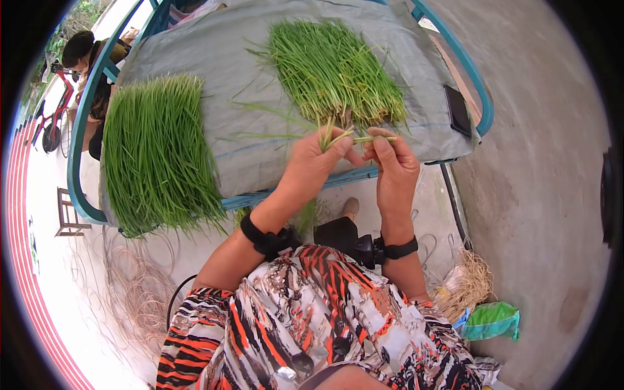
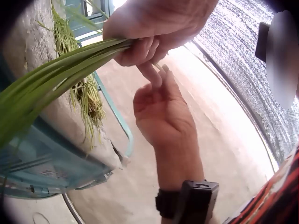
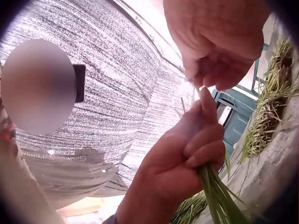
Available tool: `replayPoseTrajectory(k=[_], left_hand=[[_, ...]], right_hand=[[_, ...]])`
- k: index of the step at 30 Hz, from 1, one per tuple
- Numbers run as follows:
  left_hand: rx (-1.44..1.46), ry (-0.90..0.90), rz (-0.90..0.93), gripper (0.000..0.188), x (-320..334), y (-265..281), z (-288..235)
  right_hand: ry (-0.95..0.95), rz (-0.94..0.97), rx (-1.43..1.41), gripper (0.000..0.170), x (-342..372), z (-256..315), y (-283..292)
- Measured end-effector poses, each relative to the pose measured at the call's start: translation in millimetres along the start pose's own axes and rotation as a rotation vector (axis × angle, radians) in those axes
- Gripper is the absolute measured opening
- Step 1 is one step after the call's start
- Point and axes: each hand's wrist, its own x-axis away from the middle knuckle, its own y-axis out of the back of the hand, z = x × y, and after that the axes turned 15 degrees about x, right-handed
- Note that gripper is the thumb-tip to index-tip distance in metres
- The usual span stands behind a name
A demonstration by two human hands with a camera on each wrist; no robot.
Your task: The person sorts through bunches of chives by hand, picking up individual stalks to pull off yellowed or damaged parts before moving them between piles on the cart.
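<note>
The left hand (image 1: 312, 162) curls round a small bunch of green stalks (image 2: 60, 74), whose long leaves trail out past the fingers in the left wrist view. Close beside it, the right hand (image 1: 395, 170) pinches the pale end of a stalk (image 1: 383, 138) between thumb and fingers. Both hands are over the near edge of the cloth-covered surface (image 1: 247, 169). Just beyond them lies a loose pile of green stalks (image 1: 331, 71), pale ends toward the person. A neater, thick pile (image 1: 159, 153) lies at the left.
A dark phone (image 1: 457, 110) lies at the right edge of the cloth, inside the blue metal rail (image 1: 471, 65). Another person (image 1: 97, 65) sits at the far left near a red bicycle (image 1: 58, 110). Dry straw (image 1: 471, 283) and a green bag (image 1: 491, 320) are on the ground at right.
</note>
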Motion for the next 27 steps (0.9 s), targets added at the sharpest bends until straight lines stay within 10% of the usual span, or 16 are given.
replayPoseTrajectory(k=[5, 13, 21, 27], left_hand=[[-0.096, -0.079, 0.156, 0.020, -7.2, 28.7, 26.1], [-0.108, 0.136, -0.179, 0.021, -0.4, 75.1, 6.4], [0.361, -0.022, -0.609, 0.022, -2.1, 113.9, -0.2], [0.475, 0.037, -0.361, 0.029, -0.7, 95.3, -29.1]], right_hand=[[0.056, -0.135, -0.093, 0.024, -9.0, 5.8, 20.8], [0.085, -0.354, -0.297, 0.025, -24.6, 9.8, 79.6], [0.118, -0.284, -0.430, 0.028, -29.4, 25.7, 107.5], [-0.020, 0.042, -0.329, 0.023, -29.1, 44.5, 97.2]])
